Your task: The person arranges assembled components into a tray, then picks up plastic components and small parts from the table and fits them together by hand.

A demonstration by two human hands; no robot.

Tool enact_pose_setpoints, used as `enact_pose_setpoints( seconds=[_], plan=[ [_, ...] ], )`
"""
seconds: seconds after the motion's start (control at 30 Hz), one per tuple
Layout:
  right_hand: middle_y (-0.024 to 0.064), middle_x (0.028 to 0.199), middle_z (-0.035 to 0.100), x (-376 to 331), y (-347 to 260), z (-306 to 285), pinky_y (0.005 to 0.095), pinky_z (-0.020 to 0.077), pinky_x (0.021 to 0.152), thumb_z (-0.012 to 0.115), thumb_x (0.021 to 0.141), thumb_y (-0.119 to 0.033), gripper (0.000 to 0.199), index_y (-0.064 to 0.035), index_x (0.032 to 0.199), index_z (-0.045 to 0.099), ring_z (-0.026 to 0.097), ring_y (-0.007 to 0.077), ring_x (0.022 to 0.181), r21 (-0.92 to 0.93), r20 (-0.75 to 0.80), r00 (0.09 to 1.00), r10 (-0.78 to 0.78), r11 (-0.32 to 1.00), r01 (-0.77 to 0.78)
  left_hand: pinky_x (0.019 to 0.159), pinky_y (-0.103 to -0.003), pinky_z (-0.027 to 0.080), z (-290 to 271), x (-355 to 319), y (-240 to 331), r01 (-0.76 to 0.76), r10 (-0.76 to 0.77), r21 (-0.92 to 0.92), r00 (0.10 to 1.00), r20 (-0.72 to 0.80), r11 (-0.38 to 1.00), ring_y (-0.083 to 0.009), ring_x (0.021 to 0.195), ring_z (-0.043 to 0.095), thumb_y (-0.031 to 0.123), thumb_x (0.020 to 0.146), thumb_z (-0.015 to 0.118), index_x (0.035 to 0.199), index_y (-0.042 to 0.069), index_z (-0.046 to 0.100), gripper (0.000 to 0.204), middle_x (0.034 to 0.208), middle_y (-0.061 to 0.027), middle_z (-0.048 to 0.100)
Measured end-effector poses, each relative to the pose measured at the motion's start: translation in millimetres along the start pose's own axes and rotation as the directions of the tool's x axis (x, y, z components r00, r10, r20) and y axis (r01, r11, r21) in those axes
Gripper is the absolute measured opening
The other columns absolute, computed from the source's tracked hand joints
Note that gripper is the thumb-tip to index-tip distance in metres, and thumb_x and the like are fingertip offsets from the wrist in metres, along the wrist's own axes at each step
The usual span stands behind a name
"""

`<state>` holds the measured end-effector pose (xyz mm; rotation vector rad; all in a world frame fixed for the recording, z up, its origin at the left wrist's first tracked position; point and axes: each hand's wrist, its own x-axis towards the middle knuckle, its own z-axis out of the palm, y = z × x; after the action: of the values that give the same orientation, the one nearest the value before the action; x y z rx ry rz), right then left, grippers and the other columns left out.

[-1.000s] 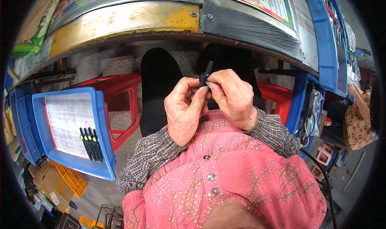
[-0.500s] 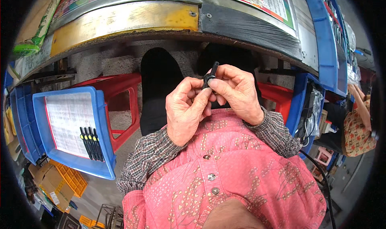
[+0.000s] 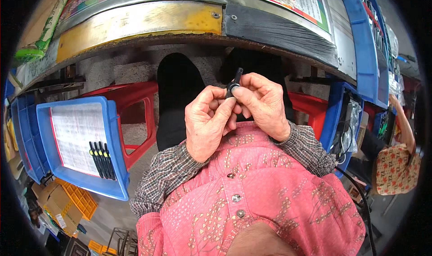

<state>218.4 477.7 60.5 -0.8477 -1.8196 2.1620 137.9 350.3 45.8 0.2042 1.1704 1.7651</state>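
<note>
Both of my hands meet above my lap, around a small black rod-shaped part (image 3: 239, 74) with a ring-like collar. Its narrow end sticks up above my fingers; the lower end is hidden by them. My left hand (image 3: 208, 121) pinches it low down between thumb and fingers. My right hand (image 3: 265, 105) is closed on it too, the thumb pressed near the collar. To my left, several similar black rods with yellow-green bands (image 3: 102, 160) lie side by side on the white sheet in a blue tray (image 3: 118, 184).
A worn bench edge (image 3: 144, 20) runs across in front of my knees. The blue tray rests beside a red stool (image 3: 148, 107). Blue bins (image 3: 364, 44) stand at the right, with a black cable (image 3: 366, 211) below. Another person's arm (image 3: 406, 125) is at the far right.
My hands stay together on the black part, which has shifted very slightly. At the far right, the other person's arm and body have moved.
</note>
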Motion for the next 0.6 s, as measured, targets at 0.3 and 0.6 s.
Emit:
enact_pose_setpoints(
  seconds=[0.3,0.6],
  plan=[
    [0.0008,0.069,0.059,1.0,0.6,-1.3,0.0163,0.0386,0.045,0.061,0.09,-0.008,0.012,0.0026,0.087,0.056,0.053,0.0008,0.057,-0.098,0.01,1.0,-0.01,0.995,0.011,0.044,-0.014,0.037,-2.5,0.8,-3.2,0.01,-0.01,0.0,1.0,0.019,1.0,-0.0033,0.055,0.053,0.005,0.093,0.054,0.099,0.0,0.052,0.008,0.078,-0.0049,0.063],
    [0.0034,0.071,0.059,0.3,3.1,5.9,0.0181,0.0448,0.048,0.063,0.087,-0.005,0.014,0.0054,0.094,0.056,0.056,0.0033,0.058,-0.108,-0.067,0.992,-0.106,0.989,0.098,0.043,-0.015,0.038,-4.8,2.9,-2.9,0.032,-0.029,-0.086,0.999,0.031,0.996,-0.0044,0.055,0.054,0.005,0.093,0.053,0.099,-0.001,0.053,0.008,0.078,-0.0067,0.063]
  ],
)
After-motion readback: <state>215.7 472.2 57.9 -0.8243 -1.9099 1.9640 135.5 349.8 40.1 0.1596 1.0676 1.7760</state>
